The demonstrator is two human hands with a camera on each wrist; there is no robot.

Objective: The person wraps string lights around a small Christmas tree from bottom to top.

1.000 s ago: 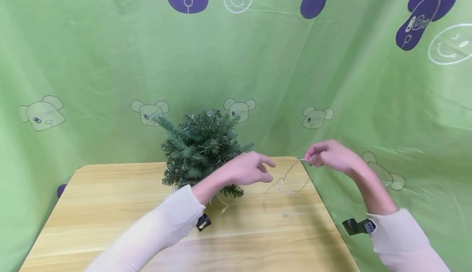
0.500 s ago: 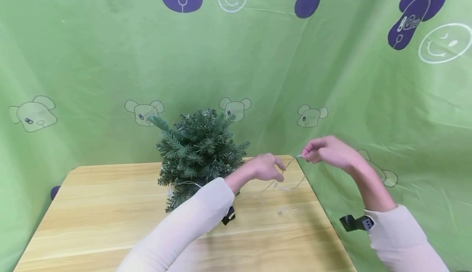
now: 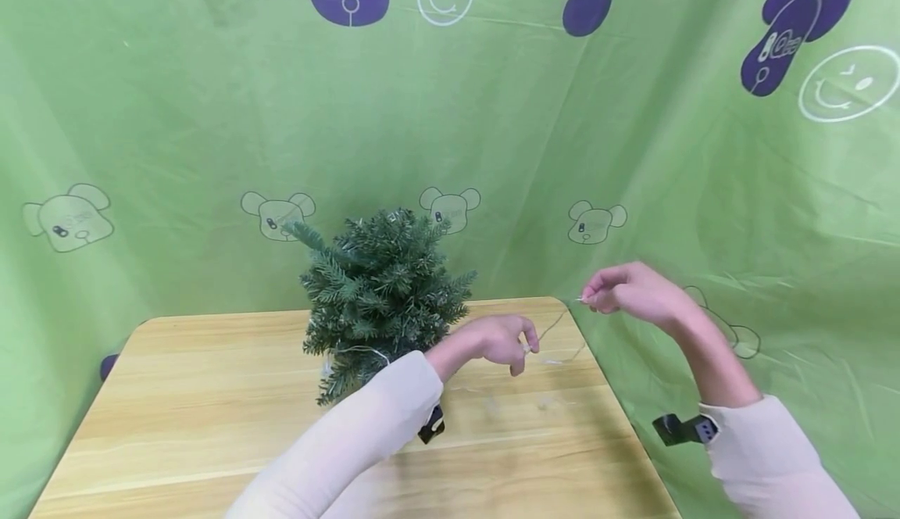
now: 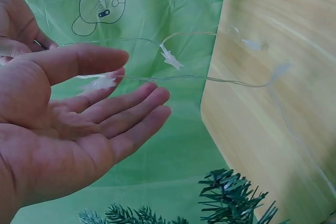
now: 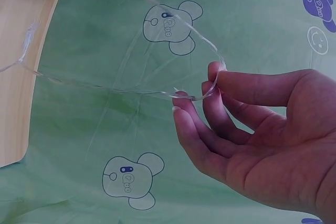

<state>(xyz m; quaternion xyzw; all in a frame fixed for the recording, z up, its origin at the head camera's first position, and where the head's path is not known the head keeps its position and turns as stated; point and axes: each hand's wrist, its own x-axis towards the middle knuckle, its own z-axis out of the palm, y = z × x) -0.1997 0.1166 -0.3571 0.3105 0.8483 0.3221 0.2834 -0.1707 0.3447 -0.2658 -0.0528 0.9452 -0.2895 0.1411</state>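
A small artificial Christmas tree stands on the table, a thin string of fairy lights round its lower branches. My right hand pinches the string beyond the table's right corner; in the right wrist view the string light cord loops through its fingertips. My left hand is right of the tree at the string. In the left wrist view its thumb stands slightly apart from fairly straight fingers, with a clear white light piece between them. A star-like light hangs beyond. My left sleeve hides part of the tree's base.
The wooden table has rounded back corners. More clear light pieces lie faintly visible on its right side. A green printed curtain closes off the back and sides. Each wrist carries a small black camera.
My left hand has moved right, away from the tree, then lowered slightly as its fingers came round the string. The right hand stays nearly in place, still pinching the string.
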